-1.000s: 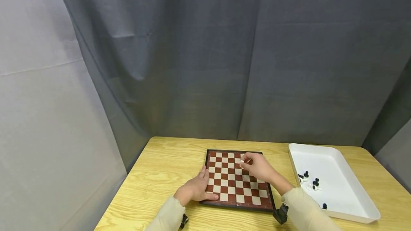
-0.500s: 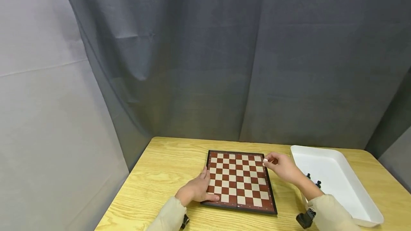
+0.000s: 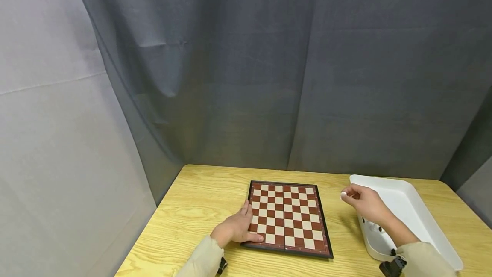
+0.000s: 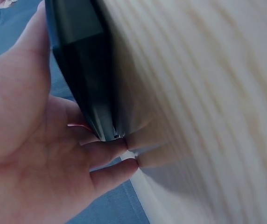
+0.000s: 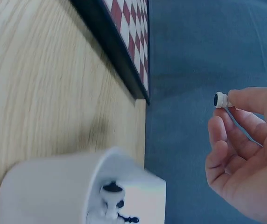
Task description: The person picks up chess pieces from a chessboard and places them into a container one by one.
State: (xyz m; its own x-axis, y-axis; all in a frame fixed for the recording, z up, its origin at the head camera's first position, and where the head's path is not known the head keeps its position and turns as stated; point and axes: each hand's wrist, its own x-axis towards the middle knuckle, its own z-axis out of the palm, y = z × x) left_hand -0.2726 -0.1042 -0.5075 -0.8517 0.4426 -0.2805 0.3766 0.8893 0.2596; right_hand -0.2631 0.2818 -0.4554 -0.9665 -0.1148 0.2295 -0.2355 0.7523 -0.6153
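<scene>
A red and cream chessboard (image 3: 289,217) with a black rim lies unfolded on the table. My left hand (image 3: 236,227) rests at its near left corner, thumb across the front edge and fairly straight fingers along the left side. In the left wrist view those fingertips touch the tabletop beside the board's black side (image 4: 84,70). Between thumb and fingertips, my right hand (image 3: 366,203) pinches a small white chess piece (image 5: 221,100) with a dark base. It is held in the air between the board and the white tray (image 3: 426,221), over the tray's left edge.
Inside the tray, black and white chess pieces (image 5: 112,193) lie on their sides, partly hidden by my right forearm in the head view. The wooden table (image 3: 207,191) extends left of the board. A grey curtain (image 3: 246,76) hangs behind it.
My right hand has moved right from above the board's far right part toward the tray, still pinching the white chess piece. The left hand has stayed at the board's corner.
</scene>
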